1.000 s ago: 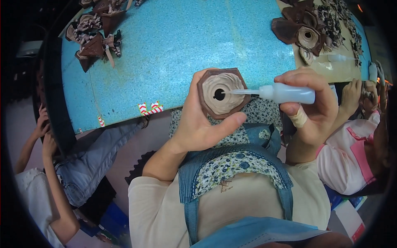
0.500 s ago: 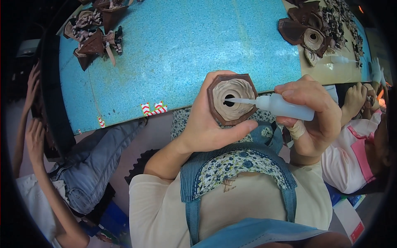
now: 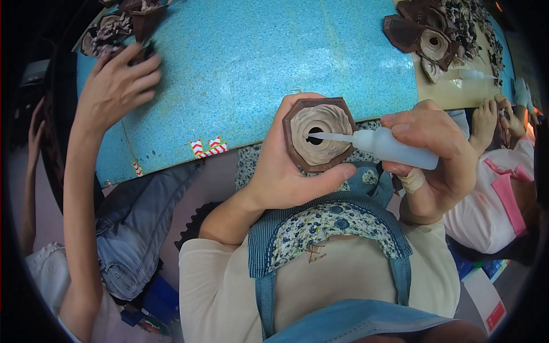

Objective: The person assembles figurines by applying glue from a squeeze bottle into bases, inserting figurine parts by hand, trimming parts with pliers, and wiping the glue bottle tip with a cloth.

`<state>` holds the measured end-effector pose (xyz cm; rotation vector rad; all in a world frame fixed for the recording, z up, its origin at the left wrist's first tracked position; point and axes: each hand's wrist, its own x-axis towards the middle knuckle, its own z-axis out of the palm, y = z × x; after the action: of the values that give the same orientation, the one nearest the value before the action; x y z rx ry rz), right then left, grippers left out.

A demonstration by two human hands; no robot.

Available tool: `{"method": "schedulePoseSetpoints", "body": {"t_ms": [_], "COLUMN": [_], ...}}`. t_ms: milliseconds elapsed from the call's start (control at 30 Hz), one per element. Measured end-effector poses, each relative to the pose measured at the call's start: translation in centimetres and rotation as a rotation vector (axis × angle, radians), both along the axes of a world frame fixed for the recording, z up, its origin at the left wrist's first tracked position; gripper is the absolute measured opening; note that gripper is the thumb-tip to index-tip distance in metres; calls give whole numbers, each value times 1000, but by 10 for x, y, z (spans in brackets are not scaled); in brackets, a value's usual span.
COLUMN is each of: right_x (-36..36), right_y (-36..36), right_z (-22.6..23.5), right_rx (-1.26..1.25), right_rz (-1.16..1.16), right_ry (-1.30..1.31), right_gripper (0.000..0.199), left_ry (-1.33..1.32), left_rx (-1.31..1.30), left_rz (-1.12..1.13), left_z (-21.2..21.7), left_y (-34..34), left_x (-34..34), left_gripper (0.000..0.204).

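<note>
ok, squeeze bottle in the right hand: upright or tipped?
Tipped, almost horizontal. The squeeze bottle lies sideways in the right hand, nozzle pointing left into the centre hole of the brown hexagonal piece held by the left hand.

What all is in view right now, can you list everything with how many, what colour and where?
Hexagonal piece: one, brown rim with tan ruffled middle and a dark hole, in the left hand.
Squeeze bottle: one, translucent white, in the right hand, nozzle at the hole.
Table: one, speckled blue.
Brown pieces: a pile, top right.
Brown pieces: a few, top left.
Second squeeze bottle: one, whitish, far right of the table.
Co-worker's hand: one, reaching to the top-left pieces.
Another person's hands: right edge.
Left hand: gripping the piece.
Right hand: around the bottle.
</note>
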<state>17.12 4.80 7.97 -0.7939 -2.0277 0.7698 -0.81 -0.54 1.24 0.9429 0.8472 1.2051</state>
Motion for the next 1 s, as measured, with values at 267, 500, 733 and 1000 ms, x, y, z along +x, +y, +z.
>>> {"method": "schedulePoseSetpoints", "body": {"t_ms": [267,500,733,1000], "right_x": [-1,-1,6,11], "right_y": [1,0,1,2], "right_z": [2,2,-1,-1], "right_rx": [-5,-18,24,40], "right_rz": [7,-7,33,54], "right_ry": [-22,-27,-35,-33], "right_gripper": [33,34,34,35], "left_ry": [-14,-7,5,13], "left_rx": [-35,-26,-20,-23], "left_rz": [-10,-24,-26,-13], "left_z": [1,0,-2,-1], "left_y": [1,-1,-1,-2], "left_x": [-2,-2,2,7], "left_gripper": [75,75,75,74]}}
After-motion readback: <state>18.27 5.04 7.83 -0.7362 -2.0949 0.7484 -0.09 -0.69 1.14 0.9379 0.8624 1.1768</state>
